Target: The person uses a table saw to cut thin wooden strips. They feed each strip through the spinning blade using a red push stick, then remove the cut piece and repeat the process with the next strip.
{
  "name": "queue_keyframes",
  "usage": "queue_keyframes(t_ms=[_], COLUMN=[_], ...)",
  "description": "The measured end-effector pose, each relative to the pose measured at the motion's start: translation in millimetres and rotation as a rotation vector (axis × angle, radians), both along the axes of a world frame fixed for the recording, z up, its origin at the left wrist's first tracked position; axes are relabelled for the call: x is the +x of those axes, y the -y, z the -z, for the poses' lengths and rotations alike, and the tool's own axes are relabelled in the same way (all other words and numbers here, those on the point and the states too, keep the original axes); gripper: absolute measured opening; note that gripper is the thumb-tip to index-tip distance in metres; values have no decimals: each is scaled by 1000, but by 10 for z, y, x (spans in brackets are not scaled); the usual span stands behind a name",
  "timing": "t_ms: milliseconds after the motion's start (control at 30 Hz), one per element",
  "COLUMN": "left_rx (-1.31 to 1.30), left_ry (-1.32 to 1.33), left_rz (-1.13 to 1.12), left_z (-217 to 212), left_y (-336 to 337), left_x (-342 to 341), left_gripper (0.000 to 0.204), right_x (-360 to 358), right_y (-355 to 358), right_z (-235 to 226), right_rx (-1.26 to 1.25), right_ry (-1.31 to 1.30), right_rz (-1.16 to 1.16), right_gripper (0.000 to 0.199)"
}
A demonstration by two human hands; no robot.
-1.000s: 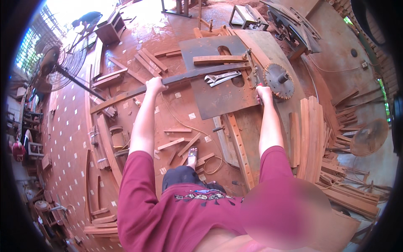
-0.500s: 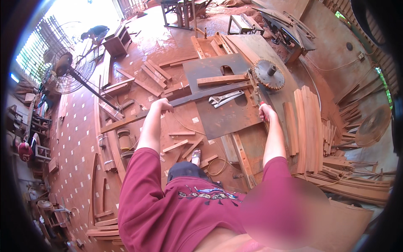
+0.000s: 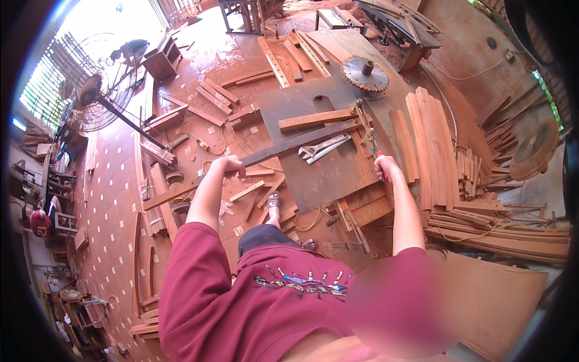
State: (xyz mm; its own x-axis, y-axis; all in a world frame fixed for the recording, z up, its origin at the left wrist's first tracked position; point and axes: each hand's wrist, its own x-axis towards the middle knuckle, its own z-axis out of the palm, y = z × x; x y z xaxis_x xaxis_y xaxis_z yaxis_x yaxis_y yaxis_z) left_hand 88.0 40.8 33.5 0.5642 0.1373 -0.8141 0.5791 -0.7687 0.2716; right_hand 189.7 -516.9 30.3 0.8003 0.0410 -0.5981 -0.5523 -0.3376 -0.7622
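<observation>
A long dark wooden bar (image 3: 274, 148) lies slantwise across a grey metal table plate (image 3: 307, 182) and runs out past its left edge. My left hand (image 3: 230, 164) is closed over the bar left of the plate. My right hand (image 3: 388, 169), at the plate's right edge, grips a red-handled tool (image 3: 379, 154) with a thin shaft. That shaft points to a metal fitting (image 3: 363, 120) by the bar's far end. An adjustable wrench (image 3: 325, 145) and another wrench lie on the plate below the bar. Above it rests a shorter wooden block (image 3: 313, 120).
A toothed circular saw blade (image 3: 364, 74) lies beyond the plate. Long planks (image 3: 431, 148) stand at the right, with stacked boards (image 3: 497, 240) nearer me. Wood offcuts (image 3: 247, 190) litter the floor by my feet. A standing fan (image 3: 108, 102) is at the left.
The view has shifted, showing more of the floor and my second foot. Both hands keep their grips; the right arm appears straighter, its hand slightly lower in view.
</observation>
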Motion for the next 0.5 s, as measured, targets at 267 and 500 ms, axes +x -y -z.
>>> queue_keyframes(t_ms=[267,500], left_rx=[189,378], left_ry=[267,498], left_rz=[50,98], left_z=[94,-97], left_y=[290,528], left_x=[-578,-870], left_gripper=[35,39], right_x=[-455,-518], right_y=[276,288], right_z=[50,-15], right_rx=[8,-146], right_ry=[32,39], right_rz=[26,-89], right_gripper=[10,19])
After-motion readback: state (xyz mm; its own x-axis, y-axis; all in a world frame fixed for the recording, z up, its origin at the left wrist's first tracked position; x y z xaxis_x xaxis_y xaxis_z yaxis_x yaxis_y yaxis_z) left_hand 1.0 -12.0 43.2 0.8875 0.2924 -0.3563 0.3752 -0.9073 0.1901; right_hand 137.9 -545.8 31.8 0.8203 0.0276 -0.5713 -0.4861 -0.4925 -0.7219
